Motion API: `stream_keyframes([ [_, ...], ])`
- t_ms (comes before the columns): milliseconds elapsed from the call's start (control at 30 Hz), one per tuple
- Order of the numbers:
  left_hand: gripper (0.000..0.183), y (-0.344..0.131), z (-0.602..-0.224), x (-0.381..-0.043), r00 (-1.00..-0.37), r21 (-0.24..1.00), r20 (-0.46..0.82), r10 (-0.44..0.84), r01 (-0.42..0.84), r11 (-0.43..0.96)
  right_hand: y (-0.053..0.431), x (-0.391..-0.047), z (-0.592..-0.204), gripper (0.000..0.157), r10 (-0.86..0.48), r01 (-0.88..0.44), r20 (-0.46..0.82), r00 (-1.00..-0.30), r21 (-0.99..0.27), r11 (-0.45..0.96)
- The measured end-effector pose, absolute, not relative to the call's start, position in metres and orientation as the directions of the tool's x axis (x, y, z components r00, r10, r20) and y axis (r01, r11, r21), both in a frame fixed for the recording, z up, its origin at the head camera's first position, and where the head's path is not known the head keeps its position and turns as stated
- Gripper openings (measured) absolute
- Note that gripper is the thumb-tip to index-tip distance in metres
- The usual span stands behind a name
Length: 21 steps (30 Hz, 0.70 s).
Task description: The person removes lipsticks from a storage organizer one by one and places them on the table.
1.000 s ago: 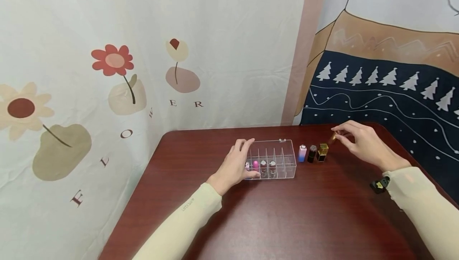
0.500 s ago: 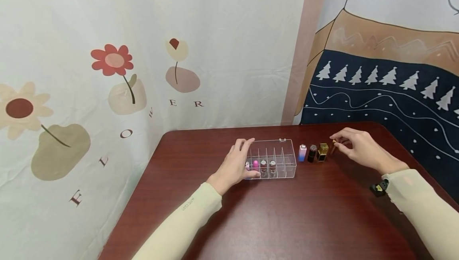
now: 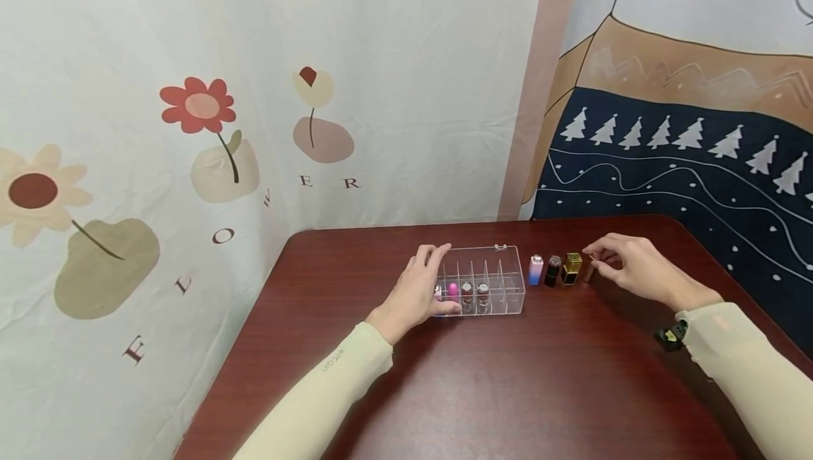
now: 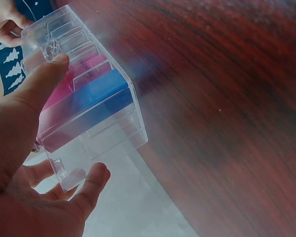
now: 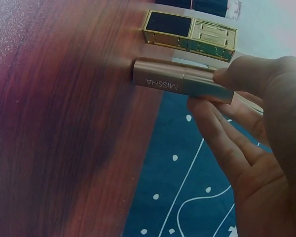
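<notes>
My left hand (image 3: pixel 413 298) holds the left end of a clear divided box (image 3: pixel 513 299), thumb at the front and fingers behind. Inside the box stand a pink-and-blue lipstick (image 4: pixel 101 94), partly hidden in the head view, a bright pink one (image 3: pixel 453 291) and two dark ones with silvery tops (image 3: pixel 483 296). With thumb and fingertips, my right hand (image 3: pixel 641 273) pinches the upper end of a rose-gold lipstick (image 5: pixel 160 76) marked MISSHA. This tube is upright, its base at the tabletop, just right of a black-and-gold lipstick (image 3: pixel 571 269).
Left of the black-and-gold lipstick stand a black lipstick (image 3: pixel 552 271) and a pink-to-blue lipstick (image 3: pixel 536 271), beside the box's right end. The brown table (image 3: pixel 483 382) ends at the back against a printed curtain (image 3: pixel 406 93). A dark tree-patterned cloth (image 3: pixel 692 178) hangs at the right.
The right hand has lowered the rose-gold lipstick from a tilted position above the table to upright beside the black-and-gold one. The left hand and box have stayed in place.
</notes>
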<state>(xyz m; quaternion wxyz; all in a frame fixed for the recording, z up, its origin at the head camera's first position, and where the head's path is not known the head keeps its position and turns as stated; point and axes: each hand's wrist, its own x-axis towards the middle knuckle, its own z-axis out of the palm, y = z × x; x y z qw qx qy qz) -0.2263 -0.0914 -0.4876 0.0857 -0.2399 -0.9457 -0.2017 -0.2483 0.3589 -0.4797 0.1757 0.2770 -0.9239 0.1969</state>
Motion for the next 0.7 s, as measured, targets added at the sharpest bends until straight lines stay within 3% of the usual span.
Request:
stream_keyframes([
  [700,0.127,-0.0917,-0.4875,-0.2248,-0.872,0.35,0.254,0.418,0.486,0.801,0.3559,-0.2464,-0.4765,0.032,-0.427,-0.536,0.356,-0.831,-0.309,0.785],
])
